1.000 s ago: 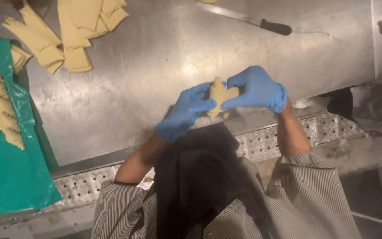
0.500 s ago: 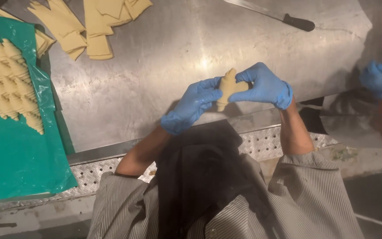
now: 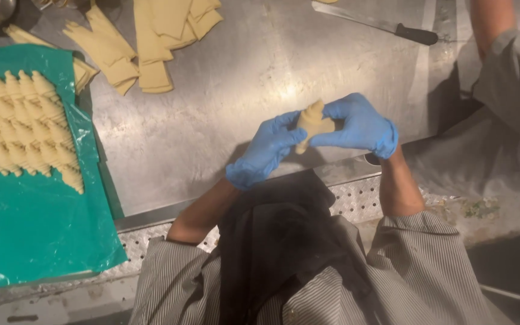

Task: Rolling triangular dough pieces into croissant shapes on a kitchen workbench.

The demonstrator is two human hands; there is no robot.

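Observation:
Both my hands wear blue gloves and hold one pale rolled piece of dough (image 3: 312,122) just above the steel table (image 3: 224,108). My left hand (image 3: 266,151) grips its lower end from the left. My right hand (image 3: 356,126) pinches the other end from the right. The dough roll is tilted, its pointed tip up.
A green sheet (image 3: 37,229) at the left carries rows of shaped dough rolls (image 3: 22,129). Flat cut dough strips (image 3: 145,42) lie at the back. A black-handled knife (image 3: 386,25) lies at the far right. Another person's sleeve (image 3: 513,72) reaches in at the right edge.
The dough piece has been rolled tighter between my hands, from a spread shape to a compact roll. The view has shifted, and another person's arm has come in at the right.

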